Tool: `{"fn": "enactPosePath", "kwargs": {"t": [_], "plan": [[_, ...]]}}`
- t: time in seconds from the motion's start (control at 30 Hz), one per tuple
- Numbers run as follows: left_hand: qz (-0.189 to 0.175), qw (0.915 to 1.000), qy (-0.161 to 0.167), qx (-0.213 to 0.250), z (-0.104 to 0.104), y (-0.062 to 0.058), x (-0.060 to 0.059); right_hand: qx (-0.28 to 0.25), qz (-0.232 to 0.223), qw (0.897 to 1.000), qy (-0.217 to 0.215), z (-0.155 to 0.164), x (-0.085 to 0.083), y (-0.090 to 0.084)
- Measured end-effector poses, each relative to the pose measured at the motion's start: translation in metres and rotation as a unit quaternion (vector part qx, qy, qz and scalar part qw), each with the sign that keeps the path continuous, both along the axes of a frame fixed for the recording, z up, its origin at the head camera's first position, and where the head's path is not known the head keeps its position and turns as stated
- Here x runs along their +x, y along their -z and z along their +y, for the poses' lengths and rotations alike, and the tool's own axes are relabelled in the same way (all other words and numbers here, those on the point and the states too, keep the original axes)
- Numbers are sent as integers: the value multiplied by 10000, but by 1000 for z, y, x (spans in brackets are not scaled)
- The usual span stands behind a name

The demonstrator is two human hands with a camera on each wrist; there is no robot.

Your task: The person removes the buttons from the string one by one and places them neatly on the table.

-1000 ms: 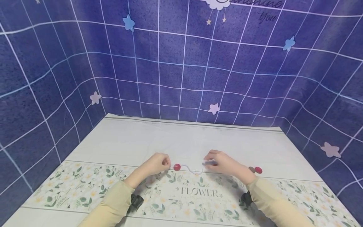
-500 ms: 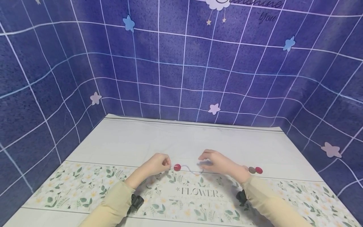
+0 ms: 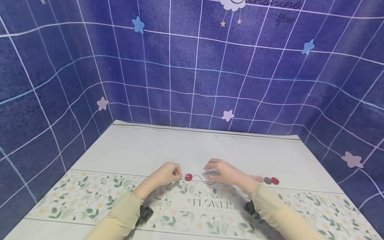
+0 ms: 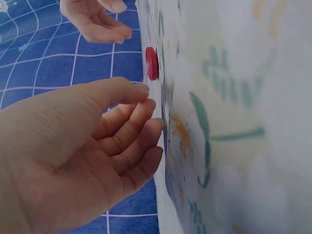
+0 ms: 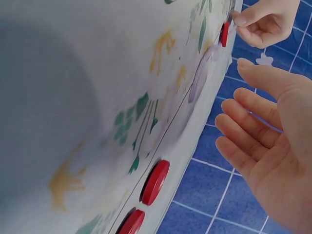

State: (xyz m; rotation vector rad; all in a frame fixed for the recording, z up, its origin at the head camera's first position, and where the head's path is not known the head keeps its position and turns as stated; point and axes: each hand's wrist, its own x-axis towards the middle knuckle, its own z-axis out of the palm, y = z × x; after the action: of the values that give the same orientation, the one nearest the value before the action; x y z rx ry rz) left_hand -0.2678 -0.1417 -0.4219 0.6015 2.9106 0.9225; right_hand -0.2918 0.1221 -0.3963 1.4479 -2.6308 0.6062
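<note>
My left hand [image 3: 168, 173] pinches the end of a thin pale cord between thumb and forefinger. Close beside those fingertips a round red button [image 3: 188, 177] lies on the cloth, with the cord running across it. From there the cord [image 5: 197, 80] continues in a loose curve over the cloth to the right. My right hand [image 3: 222, 171] is held over that loose stretch, fingers apart and slightly bent, with nothing in its grasp. In the left wrist view the red button [image 4: 152, 63] shows just past my left fingertips.
To the right, partly behind my right wrist, several round buttons lie in a row: a red one [image 3: 275, 181], a brown one [image 3: 268, 180] and a pink one [image 3: 260, 179] among them. A white floral cloth [image 3: 207, 150] covers the table; a blue curtain [image 3: 180, 80] encloses it.
My right hand has moved left along the cord toward the red button, uncovering more buttons in the row behind it. My left hand has stayed in place, still pinching the cord.
</note>
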Motion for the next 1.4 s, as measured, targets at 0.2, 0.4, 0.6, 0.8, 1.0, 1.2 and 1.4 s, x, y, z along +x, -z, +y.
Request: {"fn": "enactPosePath", "kwargs": {"t": [0.2, 0.4, 0.6, 0.8, 1.0, 1.2, 1.4], "plan": [[9, 10000, -7, 0, 1, -1, 0, 35, 25, 10000, -13, -6, 1, -1], [-28, 10000, -86, -25, 2, -1, 0, -3, 78, 9998, -164, -15, 1, -1], [11, 10000, 1, -18, 2, 0, 1, 31, 14, 9997, -224, -23, 0, 1], [-12, 10000, 78, 25, 1, -1, 1, 60, 67, 9995, -309, -29, 0, 2], [30, 9999, 120, 64, 1, -2, 0, 98, -2, 9994, -326, -35, 2, 0], [-38, 9999, 72, 58, 1, -2, 0, 97, 8, 9992, -396, -42, 1, 1], [12, 9999, 107, 34, 0, -1, 0, 126, -138, 9989, -424, -47, 2, -1]]}}
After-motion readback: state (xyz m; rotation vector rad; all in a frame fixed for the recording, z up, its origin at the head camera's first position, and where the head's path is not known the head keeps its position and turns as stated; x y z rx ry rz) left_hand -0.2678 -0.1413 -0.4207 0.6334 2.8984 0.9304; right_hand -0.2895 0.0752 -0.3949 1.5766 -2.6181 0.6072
